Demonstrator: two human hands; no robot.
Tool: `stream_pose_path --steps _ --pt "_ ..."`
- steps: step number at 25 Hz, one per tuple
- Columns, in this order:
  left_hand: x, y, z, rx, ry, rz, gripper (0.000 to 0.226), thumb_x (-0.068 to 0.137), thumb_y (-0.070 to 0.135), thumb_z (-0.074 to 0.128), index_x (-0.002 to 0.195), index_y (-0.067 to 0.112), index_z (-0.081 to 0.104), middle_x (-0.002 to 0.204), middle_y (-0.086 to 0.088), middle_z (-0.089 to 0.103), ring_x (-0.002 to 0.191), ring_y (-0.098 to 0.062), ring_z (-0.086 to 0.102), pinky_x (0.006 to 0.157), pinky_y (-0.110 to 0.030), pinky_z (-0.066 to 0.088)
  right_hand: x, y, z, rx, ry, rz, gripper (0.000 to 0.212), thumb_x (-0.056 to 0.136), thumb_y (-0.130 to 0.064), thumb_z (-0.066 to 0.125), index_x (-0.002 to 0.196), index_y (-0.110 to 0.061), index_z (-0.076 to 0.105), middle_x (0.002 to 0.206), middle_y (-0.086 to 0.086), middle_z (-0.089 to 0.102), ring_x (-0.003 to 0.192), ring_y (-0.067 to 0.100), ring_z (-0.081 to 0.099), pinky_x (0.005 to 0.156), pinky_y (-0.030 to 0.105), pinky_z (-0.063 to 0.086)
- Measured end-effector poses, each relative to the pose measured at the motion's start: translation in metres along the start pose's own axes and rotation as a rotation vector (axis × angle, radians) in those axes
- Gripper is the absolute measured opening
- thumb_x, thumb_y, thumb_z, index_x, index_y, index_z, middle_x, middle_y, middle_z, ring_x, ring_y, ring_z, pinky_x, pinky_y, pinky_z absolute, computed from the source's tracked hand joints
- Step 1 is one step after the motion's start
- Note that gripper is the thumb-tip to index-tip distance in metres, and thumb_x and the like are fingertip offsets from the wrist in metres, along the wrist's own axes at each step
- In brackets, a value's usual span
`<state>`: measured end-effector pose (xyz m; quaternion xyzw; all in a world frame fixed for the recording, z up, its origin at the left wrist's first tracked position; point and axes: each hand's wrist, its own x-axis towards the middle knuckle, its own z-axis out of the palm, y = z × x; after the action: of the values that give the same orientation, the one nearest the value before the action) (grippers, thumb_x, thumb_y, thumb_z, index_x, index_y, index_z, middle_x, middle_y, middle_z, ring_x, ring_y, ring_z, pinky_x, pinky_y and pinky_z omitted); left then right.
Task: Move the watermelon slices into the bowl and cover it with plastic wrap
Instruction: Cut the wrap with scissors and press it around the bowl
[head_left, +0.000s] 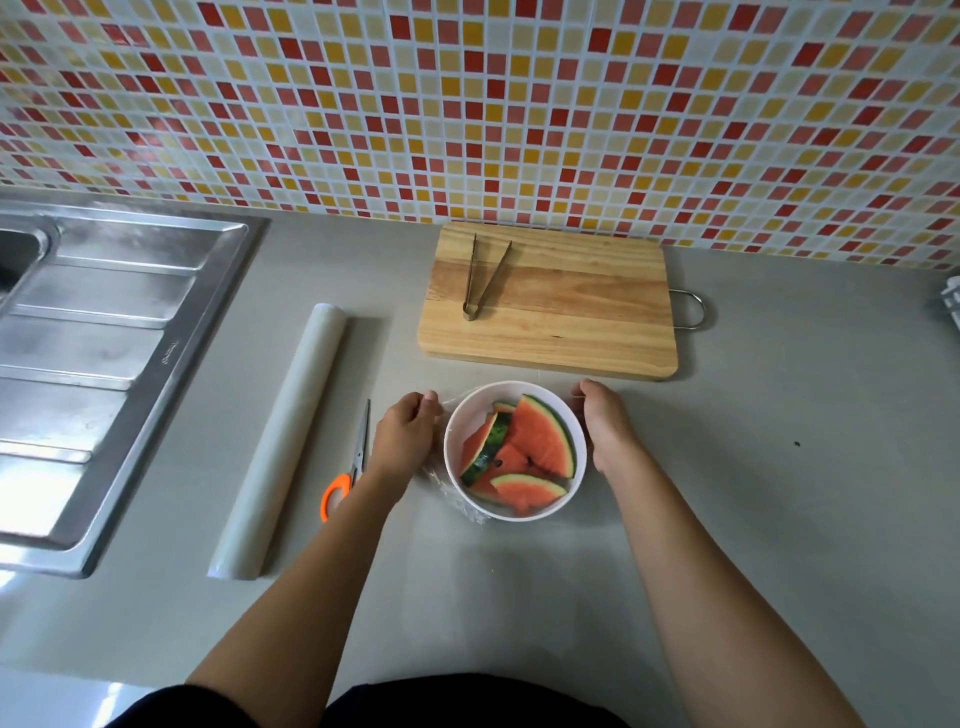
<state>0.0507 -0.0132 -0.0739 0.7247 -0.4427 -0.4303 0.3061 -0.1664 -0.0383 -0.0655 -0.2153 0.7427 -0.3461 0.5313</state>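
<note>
Plastic wrap roll (283, 441) lies lengthwise, pointing away, left of bowl (579, 457).

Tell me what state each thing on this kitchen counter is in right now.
Watermelon slices: all in the bowl.
Bowl: upright on the counter, plastic wrap bunched at its left side.
Wrap roll: lying flat, set aside.
Scissors: closed, lying flat.
Tongs: open, resting on the cutting board.
Left hand: pressing wrap beside the bowl.
Right hand: cupped against the bowl's right side.
</note>
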Motion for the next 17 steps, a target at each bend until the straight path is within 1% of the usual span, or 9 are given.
stream_pose_path --steps 2,4,5,7,9,11,12,14,17 --pt "0.005 0.004 -0.003 -0.211 -0.062 -0.105 0.031 0.093 0.027 0.042 0.066 0.014 0.052 0.069 -0.007 0.054 0.062 -0.02 0.046 0.058 -0.03 0.036 -0.005 -0.005 -0.003 0.097 -0.057 0.094 0.029 0.09 -0.025 0.033 0.071 -0.016 0.052 0.047 -0.003 0.051 0.043 0.015 0.044 0.046 0.023 0.034" --pt "0.005 0.014 -0.004 -0.448 -0.105 -0.256 0.028 0.089 0.024 0.039 0.067 0.01 0.051 0.07 -0.014 0.055 0.059 -0.022 0.046 0.053 -0.029 0.036 -0.007 -0.011 -0.005 0.087 -0.129 0.128 0.043 0.091 -0.039 0.028 0.073 -0.014 0.057 0.039 -0.006 0.048 0.033 0.012 0.04 0.042 0.021 0.029" --pt "0.005 0.019 -0.005 -0.493 -0.129 -0.316 0.033 0.089 0.029 0.038 0.068 0.009 0.054 0.065 -0.012 0.058 0.054 -0.021 0.048 0.05 -0.026 0.036 -0.007 -0.014 -0.006 0.052 -0.181 0.133 0.053 0.091 -0.052 0.027 0.07 -0.014 0.06 0.04 -0.005 0.051 0.034 0.013 0.044 0.044 0.022 0.032" --pt "0.006 0.025 -0.006 -0.392 -0.224 -0.338 0.052 0.09 0.049 0.037 0.067 0.01 0.063 0.051 -0.002 0.059 0.043 -0.015 0.048 0.045 -0.023 0.036 -0.01 -0.018 -0.006 -0.062 -0.258 0.116 0.065 0.084 -0.07 0.032 0.063 -0.018 0.064 0.045 -0.003 0.058 0.039 0.015 0.053 0.048 0.023 0.038" --pt "0.006 0.031 -0.007 -0.189 -0.297 -0.233 0.051 0.087 0.054 0.045 0.068 0.012 0.067 0.05 0.004 0.057 0.041 -0.01 0.046 0.043 -0.022 0.036 -0.013 -0.02 -0.007 -0.149 -0.265 0.079 0.05 0.084 -0.061 0.048 0.061 -0.02 0.064 0.043 -0.005 0.057 0.033 0.011 0.051 0.038 0.018 0.036" --pt "0.005 0.033 -0.005 -0.122 -0.296 -0.101 0.038 0.089 0.044 0.052 0.072 0.013 0.065 0.052 0.006 0.056 0.047 -0.011 0.049 0.043 -0.022 0.039 -0.014 -0.021 -0.008 -0.142 -0.227 0.061 0.035 0.085 -0.045 0.059 0.063 -0.018 0.064 0.041 -0.006 0.057 0.029 0.009 0.048 0.031 0.014 0.03" --pt "0.005 0.033 -0.004 -0.126 -0.268 -0.064 0.035 0.091 0.041 0.052 0.073 0.014 0.062 0.055 0.006 0.056 0.051 -0.012 0.05 0.044 -0.022 0.04 -0.013 -0.02 -0.007 -0.116 -0.208 0.063 0.032 0.085 -0.042 0.061 0.064 -0.018 0.064 0.04 -0.006 0.057 0.029 0.009 0.048 0.03 0.014 0.03" --pt "0.004 0.034 -0.001 -0.107 -0.216 -0.034 0.037 0.094 0.045 0.047 0.077 0.015 0.06 0.067 0.001 0.06 0.057 -0.015 0.055 0.048 -0.025 0.044 -0.012 -0.02 -0.004 -0.042 -0.182 0.072 0.03 0.085 -0.043 0.061 0.066 -0.02 0.066 0.041 -0.006 0.058 0.033 0.011 0.051 0.036 0.017 0.037" --pt "0.004 0.032 -0.002 0.003 -0.207 -0.024 0.044 0.09 0.055 0.043 0.081 0.019 0.066 0.077 0.0 0.066 0.067 -0.018 0.063 0.051 -0.024 0.048 -0.013 -0.016 0.0 0.085 -0.152 0.086 0.029 0.084 -0.043 0.061 0.066 -0.021 0.068 0.043 -0.006 0.058 0.04 0.014 0.054 0.046 0.023 0.043"
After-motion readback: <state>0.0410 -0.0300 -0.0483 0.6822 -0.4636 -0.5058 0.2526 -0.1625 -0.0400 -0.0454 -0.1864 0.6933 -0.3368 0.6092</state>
